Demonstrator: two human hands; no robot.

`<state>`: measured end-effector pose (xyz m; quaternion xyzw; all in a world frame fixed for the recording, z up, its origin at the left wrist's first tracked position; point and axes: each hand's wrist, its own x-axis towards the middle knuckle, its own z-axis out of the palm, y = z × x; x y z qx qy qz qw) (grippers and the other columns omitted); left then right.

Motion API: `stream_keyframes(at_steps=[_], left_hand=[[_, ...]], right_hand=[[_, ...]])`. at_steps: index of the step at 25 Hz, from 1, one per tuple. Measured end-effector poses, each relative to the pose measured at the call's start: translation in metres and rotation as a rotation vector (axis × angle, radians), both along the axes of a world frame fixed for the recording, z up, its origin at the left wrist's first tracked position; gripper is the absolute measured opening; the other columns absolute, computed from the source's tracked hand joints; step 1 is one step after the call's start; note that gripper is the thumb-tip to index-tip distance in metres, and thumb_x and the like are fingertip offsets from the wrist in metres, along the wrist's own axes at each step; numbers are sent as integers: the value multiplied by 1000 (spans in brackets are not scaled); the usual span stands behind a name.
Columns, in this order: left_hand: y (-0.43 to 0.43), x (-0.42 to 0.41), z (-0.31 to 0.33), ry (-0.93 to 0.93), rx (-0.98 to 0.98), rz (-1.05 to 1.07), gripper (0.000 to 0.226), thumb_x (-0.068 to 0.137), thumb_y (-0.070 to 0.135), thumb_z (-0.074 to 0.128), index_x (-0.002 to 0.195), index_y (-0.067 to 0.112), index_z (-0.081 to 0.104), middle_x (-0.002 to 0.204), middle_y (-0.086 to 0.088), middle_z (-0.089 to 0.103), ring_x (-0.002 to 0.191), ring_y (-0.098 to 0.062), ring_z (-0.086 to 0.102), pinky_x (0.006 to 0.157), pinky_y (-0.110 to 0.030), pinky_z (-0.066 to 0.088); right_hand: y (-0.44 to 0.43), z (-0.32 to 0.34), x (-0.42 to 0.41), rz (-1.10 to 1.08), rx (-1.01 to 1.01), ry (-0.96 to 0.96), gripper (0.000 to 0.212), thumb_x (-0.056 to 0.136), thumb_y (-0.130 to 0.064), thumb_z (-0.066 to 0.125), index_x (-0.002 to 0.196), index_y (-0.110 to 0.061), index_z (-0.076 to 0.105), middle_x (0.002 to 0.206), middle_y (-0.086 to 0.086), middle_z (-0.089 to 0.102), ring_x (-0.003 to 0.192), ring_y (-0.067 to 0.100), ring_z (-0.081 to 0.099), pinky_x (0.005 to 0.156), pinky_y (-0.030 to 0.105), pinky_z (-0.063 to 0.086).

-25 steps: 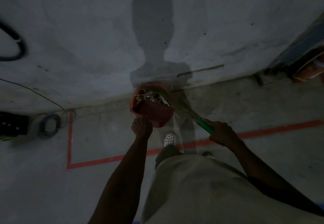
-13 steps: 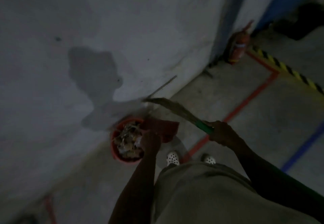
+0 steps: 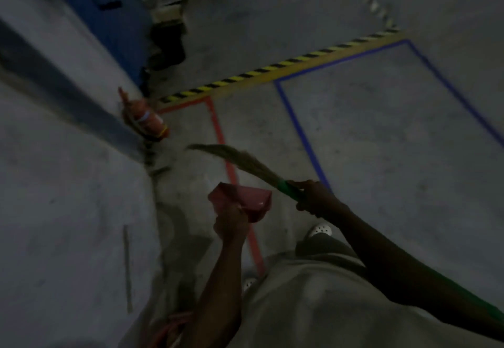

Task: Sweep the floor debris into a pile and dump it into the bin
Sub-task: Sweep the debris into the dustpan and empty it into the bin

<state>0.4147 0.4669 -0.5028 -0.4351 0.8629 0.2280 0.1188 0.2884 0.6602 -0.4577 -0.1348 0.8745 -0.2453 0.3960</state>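
Between hands: left hand (image 3: 231,225) grips dustpan (image 3: 242,201), right hand (image 3: 317,197) broom (image 3: 245,163).

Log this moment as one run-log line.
left grip: holds red dustpan, looks empty | right grip: holds broom by green handle, bristles raised | ahead-left: fire extinguisher

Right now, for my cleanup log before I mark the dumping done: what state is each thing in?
Red plastic dustpan: held clear of the floor by the left hand, no debris visible inside.
Straw broom with green handle: lifted off the floor, gripped by the right hand.
Red fire extinguisher: on the floor against the wall, untouched.
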Motion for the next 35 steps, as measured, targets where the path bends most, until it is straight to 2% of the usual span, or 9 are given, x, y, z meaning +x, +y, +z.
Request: stream_keyframes(at_steps=[3,5,8,11,18,22,28,32,35], left_hand=[[38,-62,-13,-52,58,-138,40,101,35,41,129,11,58,125,-12,62,112,-32,59,89,-37,43],[67,-103,-43,-24,284,-209,49,102,40,39,130,6,58,128,-17,61,116,-34,59,99,-40,45],[125,-167,-77,12,132,-369,84,91,68,26,143,5,44,136,-22,52,120,-40,54,103,-43,39],[192,-212,-48,-11,-135,-741,50,99,44,38,138,16,50,133,-12,54,117,-31,57,94,-39,44],[302,-305,-41,56,-183,-1208,24,97,29,49,108,11,58,95,-10,69,79,-30,68,63,-38,52],[365,-395,-67,148,-57,-1499,24,99,36,44,106,17,57,101,-4,64,86,-22,63,65,-30,42],[484,-545,-74,259,70,-1832,40,90,43,62,106,7,62,90,-14,69,82,-34,66,69,-37,51],[554,-578,-73,298,227,-1925,27,88,30,70,92,3,65,74,-19,66,66,-38,65,57,-40,53],[617,-589,-84,253,305,-1974,31,91,39,63,90,8,66,76,-13,68,70,-33,66,60,-36,50]], right_hand=[[69,-11,-38,-261,-32,-41,76,85,-2,70,149,-36,47,89,10,69,57,17,61,50,30,54],[112,-10,-69,-367,-24,-16,78,83,-1,70,148,-36,47,87,10,70,55,17,62,48,29,54],[181,-8,-102,-517,-11,4,80,82,0,68,149,-37,45,94,11,70,58,20,63,46,27,52],[241,-7,-110,-711,16,30,81,82,-2,67,150,-41,43,98,7,67,63,21,66,46,28,54],[332,-33,-103,-1208,26,-33,83,80,-2,72,151,-35,43,82,6,63,50,18,62,42,26,51],[383,-47,-134,-1444,43,-40,84,76,-1,72,149,-34,47,77,9,66,47,19,61,40,26,50],[437,-52,-196,-1782,26,-37,82,73,-5,72,148,-29,49,86,11,68,52,20,61,41,25,48],[464,-51,-202,-1869,65,-55,88,66,-20,78,148,-36,49,110,13,71,82,25,70,67,35,59],[498,-53,-192,-2094,28,-82,86,68,-14,76,146,-36,51,93,14,72,57,21,68,48,28,52]])
